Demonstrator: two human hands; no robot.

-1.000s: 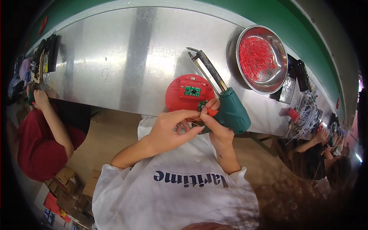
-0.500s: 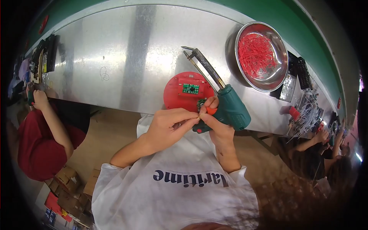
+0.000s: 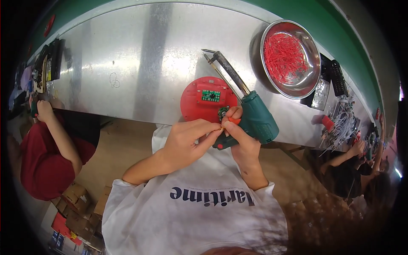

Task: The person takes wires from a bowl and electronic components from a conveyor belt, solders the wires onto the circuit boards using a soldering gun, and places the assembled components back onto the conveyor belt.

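Note:
My left hand [image 3: 189, 138] is closed in a pinch, its fingertips meeting those of my right hand. A thin yellowish strand [image 3: 222, 128] shows between the fingertips. My right hand [image 3: 242, 138] is curled around a small orange part [image 3: 234, 121]. A small round green circuit board [image 3: 222, 111] juts out beside its fingers. Just beyond lies a round red plastic housing [image 3: 191, 102] with a green circuit board [image 3: 211, 96] set in it. A teal soldering gun [image 3: 259, 119] rests against the right hand, its long metal tip pointing away to the left.
On the metal table [image 3: 106, 63] stands a steel bowl [image 3: 312, 80] of thin red wires [image 3: 284, 57] at the back right. White wires [image 3: 340, 125] and dark trays lie farther right. A person in dark red [image 3: 53, 157] works at left; others at far right. Cardboard boxes [image 3: 78, 216] sit lower left.
Both hands keep their pinch at nearly the same place, with fingers shifted slightly and the yellowish strand showing more. The view has moved a little.

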